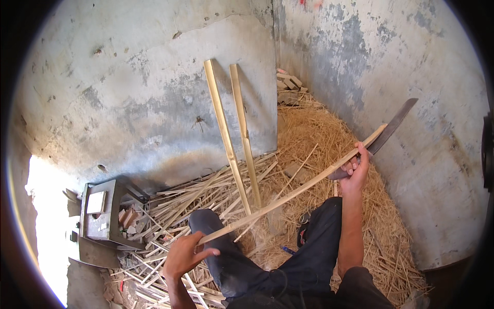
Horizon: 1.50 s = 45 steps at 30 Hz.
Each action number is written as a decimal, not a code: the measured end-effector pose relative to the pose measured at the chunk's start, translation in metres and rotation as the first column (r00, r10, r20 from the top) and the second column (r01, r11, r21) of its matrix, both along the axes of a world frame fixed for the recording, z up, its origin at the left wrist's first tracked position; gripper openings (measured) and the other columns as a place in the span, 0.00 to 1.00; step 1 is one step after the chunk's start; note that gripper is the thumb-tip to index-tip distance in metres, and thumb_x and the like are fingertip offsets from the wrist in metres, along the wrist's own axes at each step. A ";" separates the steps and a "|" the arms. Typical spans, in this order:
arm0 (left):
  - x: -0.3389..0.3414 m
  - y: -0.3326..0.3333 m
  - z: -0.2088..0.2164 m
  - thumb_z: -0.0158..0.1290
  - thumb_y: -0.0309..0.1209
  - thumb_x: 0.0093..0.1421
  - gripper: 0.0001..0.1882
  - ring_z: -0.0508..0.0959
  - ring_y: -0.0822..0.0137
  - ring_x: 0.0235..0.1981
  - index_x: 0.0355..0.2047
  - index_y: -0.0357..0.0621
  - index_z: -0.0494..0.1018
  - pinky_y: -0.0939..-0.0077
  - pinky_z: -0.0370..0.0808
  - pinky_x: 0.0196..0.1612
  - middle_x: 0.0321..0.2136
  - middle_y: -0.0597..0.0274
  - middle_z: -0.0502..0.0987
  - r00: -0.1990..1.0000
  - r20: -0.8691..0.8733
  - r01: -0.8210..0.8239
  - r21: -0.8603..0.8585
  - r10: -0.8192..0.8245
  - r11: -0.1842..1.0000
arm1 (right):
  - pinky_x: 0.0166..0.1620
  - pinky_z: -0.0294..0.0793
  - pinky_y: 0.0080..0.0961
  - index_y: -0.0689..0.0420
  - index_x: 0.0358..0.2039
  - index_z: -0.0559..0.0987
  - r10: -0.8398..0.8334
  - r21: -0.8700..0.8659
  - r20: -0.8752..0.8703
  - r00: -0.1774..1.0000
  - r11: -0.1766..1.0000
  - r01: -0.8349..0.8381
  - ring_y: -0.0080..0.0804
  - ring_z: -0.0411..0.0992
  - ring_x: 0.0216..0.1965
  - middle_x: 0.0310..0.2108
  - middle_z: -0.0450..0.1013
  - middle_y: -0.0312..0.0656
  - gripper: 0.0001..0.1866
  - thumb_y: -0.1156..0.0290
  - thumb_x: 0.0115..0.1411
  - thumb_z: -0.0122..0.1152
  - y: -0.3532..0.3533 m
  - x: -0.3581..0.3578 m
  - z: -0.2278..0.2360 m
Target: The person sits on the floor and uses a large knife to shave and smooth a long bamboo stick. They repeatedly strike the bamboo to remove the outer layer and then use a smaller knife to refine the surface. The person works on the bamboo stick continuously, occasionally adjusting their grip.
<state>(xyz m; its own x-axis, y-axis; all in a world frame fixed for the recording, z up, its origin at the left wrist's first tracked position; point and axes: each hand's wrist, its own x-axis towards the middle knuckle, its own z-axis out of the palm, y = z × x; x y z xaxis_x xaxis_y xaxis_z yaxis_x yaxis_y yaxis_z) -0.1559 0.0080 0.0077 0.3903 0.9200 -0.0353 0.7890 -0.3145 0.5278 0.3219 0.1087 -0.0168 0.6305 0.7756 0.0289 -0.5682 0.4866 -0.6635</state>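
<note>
A long pale bamboo strip [288, 198] slants across my lap, from my left hand up to the right. Its lower end lies between the thumb and fingers of my left hand [185, 255], by my left knee. In my right hand [357, 172] is a machete [395, 126], its dark blade pointing up and to the right. The handle runs through my curled fingers. My right index finger and thumb also bear on the strip near its upper end, which lies alongside the blade.
Two split bamboo lengths [218, 110] lean on the wall ahead. Many loose strips [180, 201] cover the floor at left, beside a dark metal box-like stand [105, 234]. Shavings [319, 129] are heaped in the corner, with bricks [289, 81] behind. A wall [427, 170] rises close on the right.
</note>
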 end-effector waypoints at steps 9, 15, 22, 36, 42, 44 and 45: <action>0.051 -0.003 -0.023 0.56 0.42 0.75 0.21 0.73 0.34 0.25 0.32 0.35 0.71 0.49 0.69 0.30 0.19 0.41 0.71 0.955 0.267 -0.124 -0.049 0.132 0.991 | 0.16 0.55 0.17 0.63 0.46 0.77 0.057 -0.092 0.556 0.830 0.996 -0.007 0.14 0.54 0.12 0.14 0.59 0.27 0.34 0.38 0.77 0.47 -0.042 -0.007 -0.031; 0.093 0.001 -0.030 0.46 0.37 0.80 0.18 0.74 0.35 0.24 0.36 0.32 0.70 0.50 0.70 0.30 0.19 0.40 0.70 0.874 0.469 -0.070 -0.133 0.125 0.989 | 0.20 0.71 0.29 0.55 0.35 0.81 0.051 -0.052 0.999 0.010 0.995 0.080 0.29 0.74 0.16 0.16 0.72 0.38 0.33 0.32 0.64 0.65 -0.073 -0.058 -0.041; 0.130 -0.005 -0.031 0.50 0.37 0.78 0.18 0.79 0.32 0.28 0.42 0.28 0.73 0.43 0.72 0.32 0.22 0.36 0.76 0.917 0.379 -0.127 -0.015 0.123 0.992 | 0.21 0.74 0.36 0.55 0.31 0.79 0.138 -0.166 0.939 -0.315 0.984 -0.063 0.41 0.76 0.15 0.14 0.72 0.38 0.35 0.29 0.61 0.66 -0.076 -0.099 -0.036; 0.133 -0.010 -0.056 0.51 0.37 0.77 0.17 0.78 0.30 0.24 0.36 0.35 0.70 0.39 0.71 0.29 0.19 0.35 0.76 0.936 0.302 -0.195 0.015 0.182 0.981 | 0.28 0.79 0.43 0.58 0.43 0.85 0.299 -0.323 0.916 -0.268 0.945 -0.046 0.49 0.80 0.21 0.18 0.77 0.47 0.35 0.33 0.66 0.60 -0.042 -0.079 -0.044; 0.120 -0.023 -0.058 0.51 0.37 0.77 0.16 0.78 0.30 0.25 0.36 0.35 0.70 0.38 0.71 0.29 0.20 0.35 0.76 0.931 0.314 -0.190 -0.019 0.186 0.982 | 0.28 0.78 0.43 0.59 0.41 0.86 0.367 -0.368 0.918 -0.149 0.930 0.025 0.47 0.80 0.21 0.18 0.77 0.49 0.37 0.31 0.68 0.56 -0.013 -0.043 -0.039; 0.106 -0.037 -0.067 0.52 0.38 0.77 0.16 0.78 0.31 0.25 0.36 0.36 0.70 0.39 0.71 0.29 0.20 0.36 0.76 0.934 0.287 -0.203 -0.062 0.213 0.977 | 0.28 0.77 0.44 0.59 0.40 0.86 0.447 -0.436 0.889 -0.101 0.892 0.117 0.47 0.79 0.20 0.18 0.76 0.49 0.38 0.30 0.68 0.55 0.010 -0.014 -0.040; 0.101 -0.043 -0.072 0.52 0.38 0.76 0.16 0.78 0.31 0.25 0.36 0.36 0.71 0.39 0.71 0.29 0.20 0.36 0.76 0.940 0.256 -0.211 -0.080 0.225 0.974 | 0.28 0.77 0.45 0.59 0.40 0.87 0.465 -0.443 0.878 -0.115 0.879 0.175 0.47 0.78 0.20 0.17 0.76 0.49 0.39 0.30 0.68 0.55 0.020 0.004 -0.048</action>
<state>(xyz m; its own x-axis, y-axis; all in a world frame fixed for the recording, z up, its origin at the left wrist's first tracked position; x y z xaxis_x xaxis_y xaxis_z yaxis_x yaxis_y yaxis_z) -0.0551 -0.0349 -0.0638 0.1821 0.9833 -0.0076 0.6670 -0.1178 0.7357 0.3257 0.1292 -0.0650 0.0352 0.9782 0.2045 0.7991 0.0953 -0.5935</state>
